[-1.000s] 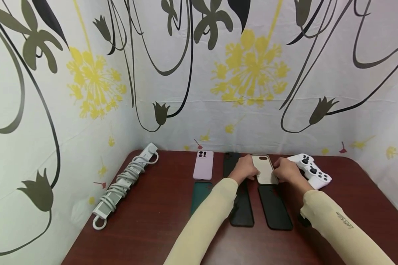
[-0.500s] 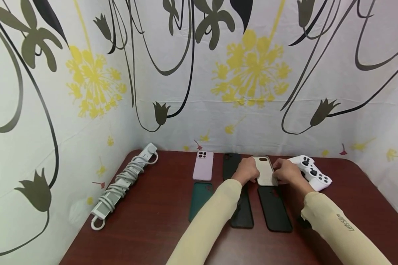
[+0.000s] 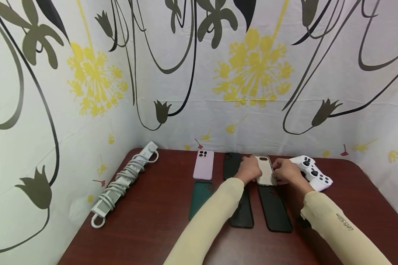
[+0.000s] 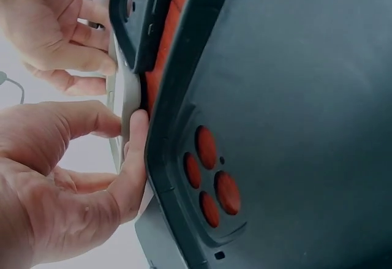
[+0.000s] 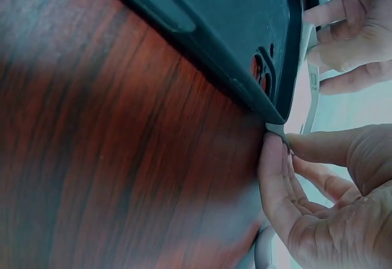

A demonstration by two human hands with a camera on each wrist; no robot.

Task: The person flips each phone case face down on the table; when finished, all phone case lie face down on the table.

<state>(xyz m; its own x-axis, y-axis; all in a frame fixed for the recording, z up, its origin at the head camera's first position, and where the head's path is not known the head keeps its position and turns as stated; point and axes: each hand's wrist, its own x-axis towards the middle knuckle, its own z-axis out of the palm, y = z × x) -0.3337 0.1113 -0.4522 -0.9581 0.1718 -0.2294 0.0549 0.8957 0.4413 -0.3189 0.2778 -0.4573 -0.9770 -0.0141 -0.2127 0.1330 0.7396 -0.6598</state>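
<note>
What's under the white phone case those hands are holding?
Brown table shows near the white phone case, and the left hand and right hand pinch its sides. What's directly underneath is hidden: the case covers it.

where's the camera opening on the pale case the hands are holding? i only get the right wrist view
Observer: On the pale case, it sits at the far end in the head view.
Operator: ok and what's leftmost on the table
Observer: A cord-wrapped white power strip.
Operator: any lettering my view misses
Observer: Yes, dark lettering on the right sleeve.
</note>
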